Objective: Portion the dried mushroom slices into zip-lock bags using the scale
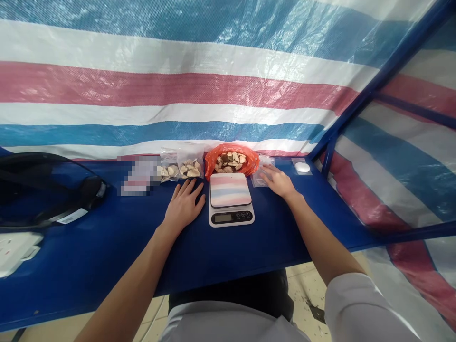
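Observation:
My left hand (185, 203) lies flat on the blue table, fingers spread, just in front of clear bags of pale, dark-edged slices (190, 168). Over on the right, my right hand (277, 179) rests on flat clear plastic bags (261, 178); its fingers are stretched out and do not grip them. Between the hands sits a white kitchen scale (231, 192) with nothing on its shiny platform, which reflects the striped sheet. Its display looks blank. Behind the scale, an open orange-red plastic bag (211, 159) holds a heap of similar slices (231, 162).
A white oval object (302, 167) lies on a small clear bag at the right. On the left are a blurred-out paper (137, 178), a black strapped device (71, 194) and a white power strip (17, 251). A striped sheet (178, 88) hangs behind the blue table (124, 237).

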`<state>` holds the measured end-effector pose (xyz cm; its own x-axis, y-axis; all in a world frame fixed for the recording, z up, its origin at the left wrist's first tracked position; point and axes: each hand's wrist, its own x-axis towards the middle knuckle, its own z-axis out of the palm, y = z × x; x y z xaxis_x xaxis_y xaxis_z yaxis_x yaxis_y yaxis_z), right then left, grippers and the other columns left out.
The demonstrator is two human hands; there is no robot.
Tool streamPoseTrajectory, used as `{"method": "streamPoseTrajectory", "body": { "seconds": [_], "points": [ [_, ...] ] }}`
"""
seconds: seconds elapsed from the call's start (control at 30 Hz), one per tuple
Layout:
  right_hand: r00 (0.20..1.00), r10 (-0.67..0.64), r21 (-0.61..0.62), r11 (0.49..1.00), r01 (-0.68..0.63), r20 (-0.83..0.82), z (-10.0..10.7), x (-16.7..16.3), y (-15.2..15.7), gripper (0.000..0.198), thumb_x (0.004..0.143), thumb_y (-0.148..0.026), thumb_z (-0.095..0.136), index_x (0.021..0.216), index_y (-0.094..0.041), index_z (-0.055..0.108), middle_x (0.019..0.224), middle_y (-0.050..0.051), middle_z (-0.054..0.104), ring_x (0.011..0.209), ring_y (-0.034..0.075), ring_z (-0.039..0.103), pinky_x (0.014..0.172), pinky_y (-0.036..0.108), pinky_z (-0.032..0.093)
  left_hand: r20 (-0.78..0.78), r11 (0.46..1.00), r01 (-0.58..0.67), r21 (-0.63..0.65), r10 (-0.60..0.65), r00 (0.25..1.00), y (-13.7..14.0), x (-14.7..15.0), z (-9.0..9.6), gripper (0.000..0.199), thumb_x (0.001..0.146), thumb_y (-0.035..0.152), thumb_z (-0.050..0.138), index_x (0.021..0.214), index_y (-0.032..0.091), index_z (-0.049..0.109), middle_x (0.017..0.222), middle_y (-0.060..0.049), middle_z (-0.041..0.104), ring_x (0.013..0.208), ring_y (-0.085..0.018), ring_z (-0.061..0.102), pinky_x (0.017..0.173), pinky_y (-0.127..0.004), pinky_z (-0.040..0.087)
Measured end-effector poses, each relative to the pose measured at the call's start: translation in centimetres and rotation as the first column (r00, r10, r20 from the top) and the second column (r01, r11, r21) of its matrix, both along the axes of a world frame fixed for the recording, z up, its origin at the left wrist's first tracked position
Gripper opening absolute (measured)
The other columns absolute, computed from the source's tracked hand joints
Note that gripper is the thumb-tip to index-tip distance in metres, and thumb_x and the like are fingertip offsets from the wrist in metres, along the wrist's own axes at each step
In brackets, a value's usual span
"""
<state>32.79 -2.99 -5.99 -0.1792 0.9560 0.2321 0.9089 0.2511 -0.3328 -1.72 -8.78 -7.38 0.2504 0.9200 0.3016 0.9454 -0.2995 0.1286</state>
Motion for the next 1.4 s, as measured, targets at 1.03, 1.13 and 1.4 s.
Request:
{"method": "streamPoseTrajectory", "body": {
  "seconds": [1.03, 1.13, 1.4],
  "points": [
    [0.709, -0.060, 0.148, 0.963, 0.227, -0.702, 1.7, 0.3, -2.8, 0.040, 0.084, -0.056, 0.067, 0.096, -0.020, 0.080, 0.101, 0.007, 0.081, 0.100, 0.030, 0.075, 0.093, 0.044, 0.057, 0.253, 0.998, 0.024, 0.058, -0.038, 0.967, 0.4, -0.2, 0.4, 0.049, 0.099, 0.041, 0.039, 0.130, 0.014, 0.066, 0.138, -0.015, 0.065, 0.134, -0.030, 0.056, 0.117, -0.049, 0.040],
    [0.574, -0.022, 0.081, 0.985, 0.153, -0.818, 3.0, -0.8, -3.6, 0.038, 0.079, -0.055, 0.074, 0.091, -0.020, 0.080, 0.095, 0.005, 0.081, 0.093, 0.028, 0.075, 0.090, 0.043, 0.058, 0.350, 0.994, 0.055, 0.094, -0.085, 0.933, 0.2, 0.3, 1.7, 0.046, 0.098, 0.042, 0.043, 0.125, 0.015, 0.069, 0.134, -0.014, 0.067, 0.130, -0.028, 0.059, 0.114, -0.043, 0.044],
    [0.347, 0.054, -0.018, 0.980, -0.200, -0.936, 4.1, -5.9, -3.2, 0.027, 0.076, -0.050, 0.080, 0.085, -0.025, 0.082, 0.090, 0.001, 0.080, 0.089, 0.024, 0.074, 0.091, 0.040, 0.056, 0.737, 0.971, 0.234, -0.044, -0.127, 0.664, 2.4, 3.5, 5.3, 0.053, 0.095, 0.054, 0.050, 0.125, 0.014, 0.069, 0.129, -0.012, 0.071, 0.122, -0.029, 0.064, 0.107, -0.041, 0.049]
  ]
}}
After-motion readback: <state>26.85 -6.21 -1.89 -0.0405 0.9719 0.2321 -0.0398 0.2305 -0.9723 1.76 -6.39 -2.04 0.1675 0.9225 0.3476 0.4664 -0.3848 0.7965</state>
